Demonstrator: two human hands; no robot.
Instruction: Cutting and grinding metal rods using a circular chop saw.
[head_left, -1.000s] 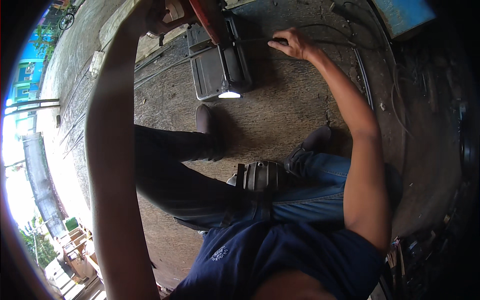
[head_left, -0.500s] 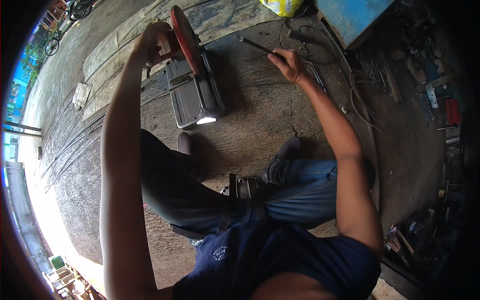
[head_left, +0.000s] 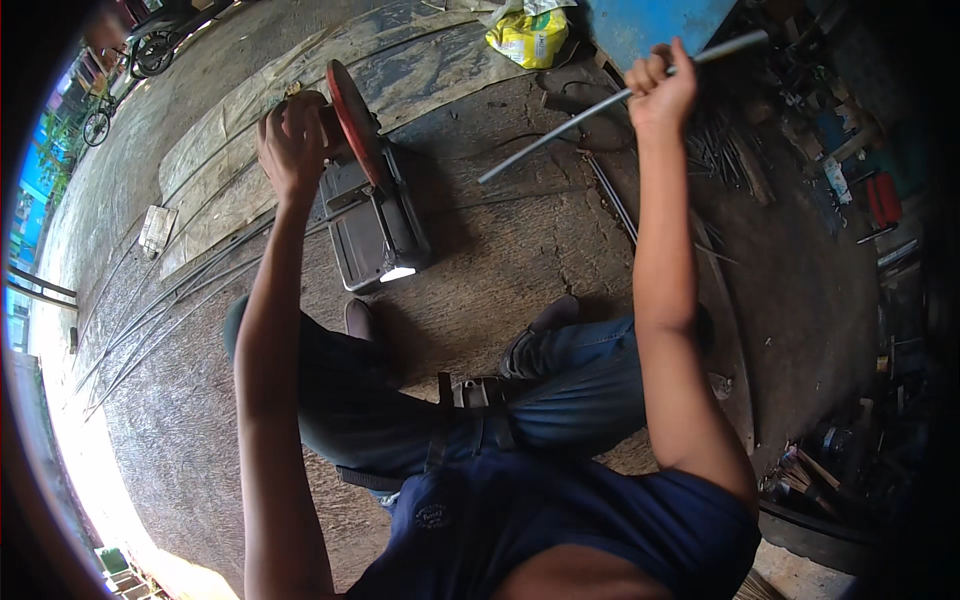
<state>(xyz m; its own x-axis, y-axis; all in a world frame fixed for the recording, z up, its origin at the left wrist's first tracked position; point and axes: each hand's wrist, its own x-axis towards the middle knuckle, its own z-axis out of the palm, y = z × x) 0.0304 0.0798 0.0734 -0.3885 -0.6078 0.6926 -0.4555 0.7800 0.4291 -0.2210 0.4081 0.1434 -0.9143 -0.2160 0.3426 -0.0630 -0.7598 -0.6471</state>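
Observation:
A cut-off saw point(head_left: 372, 215) with a grey base and a red disc guard point(head_left: 357, 125) stands on the ground in front of me, left of centre. My left hand point(head_left: 291, 148) is at the saw's raised head, left of the guard, fingers curled over the handle area; its exact hold is partly hidden. Up at the right, my right hand point(head_left: 662, 92) is closed around a long grey metal rod point(head_left: 560, 132). The rod slants through the air, its lower left end toward the saw but apart from it.
Long thin rods point(head_left: 165, 285) lie on the ground at left. Behind the saw are a worn sheet point(head_left: 235, 140) and a yellow bag point(head_left: 527, 40). A blue panel point(head_left: 650, 25) stands far right, with scrap and tools point(head_left: 820, 465) along the right side. My feet are before the saw.
My right hand has moved to the right and swung the rod, so its length now shows crosswise. My left hand stays by the saw head. The whole view has shifted a little.

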